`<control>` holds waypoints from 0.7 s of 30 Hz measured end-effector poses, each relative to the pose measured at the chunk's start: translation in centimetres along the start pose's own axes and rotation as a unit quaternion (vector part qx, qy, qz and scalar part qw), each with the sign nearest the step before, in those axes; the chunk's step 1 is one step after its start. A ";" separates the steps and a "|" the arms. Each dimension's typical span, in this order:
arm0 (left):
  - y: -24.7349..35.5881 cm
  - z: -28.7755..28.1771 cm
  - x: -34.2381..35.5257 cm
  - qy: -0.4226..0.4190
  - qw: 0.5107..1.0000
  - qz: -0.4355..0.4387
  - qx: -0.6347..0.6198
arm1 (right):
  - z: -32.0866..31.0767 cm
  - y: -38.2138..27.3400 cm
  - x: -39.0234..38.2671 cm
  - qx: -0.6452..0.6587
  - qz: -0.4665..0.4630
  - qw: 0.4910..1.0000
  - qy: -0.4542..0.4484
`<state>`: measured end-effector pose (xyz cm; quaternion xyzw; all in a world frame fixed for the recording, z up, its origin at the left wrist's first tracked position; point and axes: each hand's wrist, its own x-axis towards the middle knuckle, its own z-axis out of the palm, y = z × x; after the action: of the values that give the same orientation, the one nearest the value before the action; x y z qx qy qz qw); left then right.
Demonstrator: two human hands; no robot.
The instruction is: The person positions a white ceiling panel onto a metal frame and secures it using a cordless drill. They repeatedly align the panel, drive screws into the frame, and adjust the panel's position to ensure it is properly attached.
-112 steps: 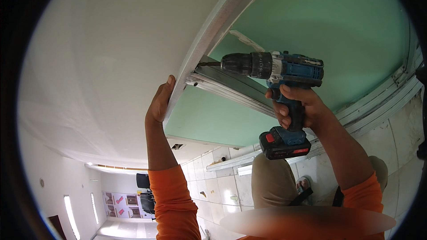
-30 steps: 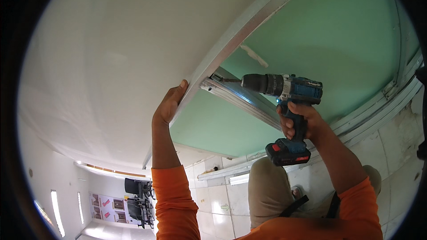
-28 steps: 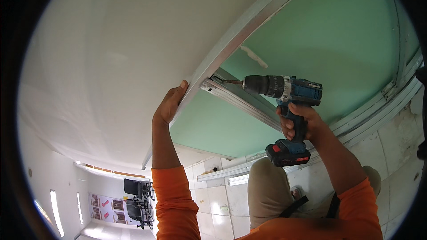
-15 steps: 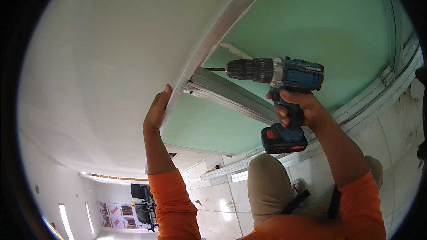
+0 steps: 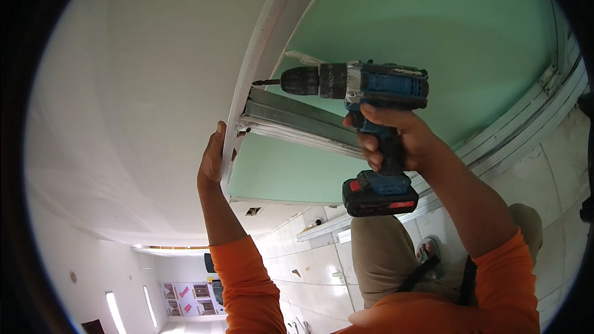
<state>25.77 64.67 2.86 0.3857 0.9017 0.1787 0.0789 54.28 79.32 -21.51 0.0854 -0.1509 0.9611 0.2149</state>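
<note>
My right hand (image 5: 408,139) is wrapped round the grip of a blue and black cordless drill (image 5: 387,86), with a battery pack at the base of its handle. The drill lies level, and its bit (image 5: 266,81) points left, with its tip at the edge of a light metal profile (image 5: 258,49). Just below the tip, a grey metal channel (image 5: 309,119) meets that profile. My left hand (image 5: 211,158) rests with stretched fingers against the white panel (image 5: 154,86) beside the profile. Whether the bit touches the metal I cannot tell.
A green board (image 5: 433,25) stands behind the drill. Metal rails (image 5: 532,114) run along the floor at right. Light floor tiles (image 5: 322,266) spread below, with small scraps on them. Strip lights (image 5: 116,309) and a picture-covered board (image 5: 185,297) show at lower left.
The drill in my right hand has shifted left and slightly up in the view. The metal profile and channel also sit farther left as the view turns. My left hand keeps its place against the panel.
</note>
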 end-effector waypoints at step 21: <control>-0.3 -0.5 0.1 -0.047 0.997 0.049 -0.023 | -0.4 1.7 0.3 0.071 0.028 0.997 -0.029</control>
<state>25.39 64.39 3.16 0.4354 0.8728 0.1844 0.1213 53.23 78.13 -22.24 0.1239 -0.0905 0.9722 0.1767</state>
